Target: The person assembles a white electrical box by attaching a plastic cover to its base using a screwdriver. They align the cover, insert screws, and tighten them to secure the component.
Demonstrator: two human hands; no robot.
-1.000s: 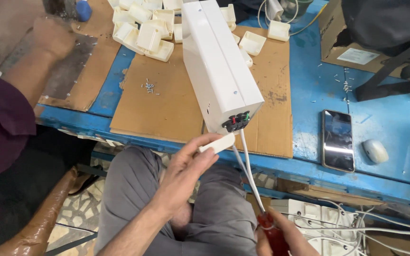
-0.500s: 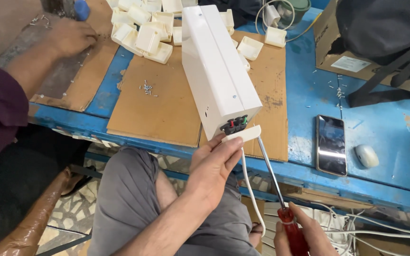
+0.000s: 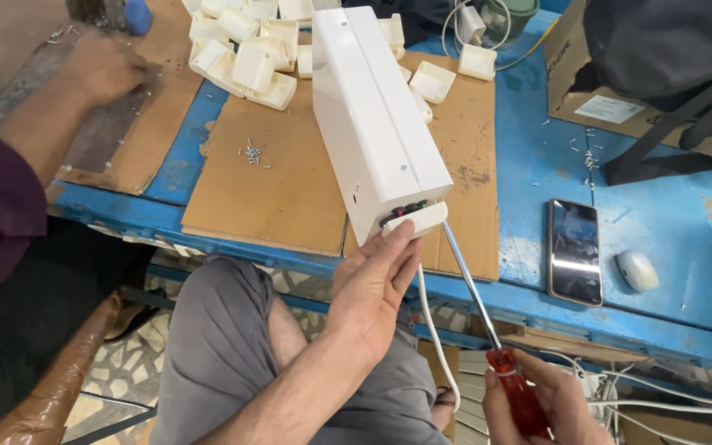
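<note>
A long white plastic housing (image 3: 377, 115) lay along a sheet of brown cardboard (image 3: 282, 181) on the blue surface (image 3: 529, 148), its near end jutting just past the cardboard's front edge toward the person. The left hand (image 3: 370, 284) reached up from below that end, and its fingertips (image 3: 401, 235) pressed a small white end cap (image 3: 416, 221) against the opening, where dark and red parts showed inside. That grip was a loose pinch: fingers extended and together on the cap, not curled round it.

The right hand (image 3: 537, 404), low at the frame's bottom edge, was clamped around the red handle of a screwdriver (image 3: 488, 325). The metal shaft slanted up and left, and its tip met the housing's end just beside the cap. A white cord (image 3: 430, 330) hung from the same end, passing down between the two hands.

To the right of the cardboard a dark phone (image 3: 574, 251) lay flat on the blue surface, with a white computer mouse (image 3: 638, 270) just beside it. A heap of small white plastic shells (image 3: 245, 49) sat at the far side, and loose screws (image 3: 251, 154) were scattered on the cardboard. At the left, another person's hand (image 3: 105, 70) rested on a separate board.
</note>
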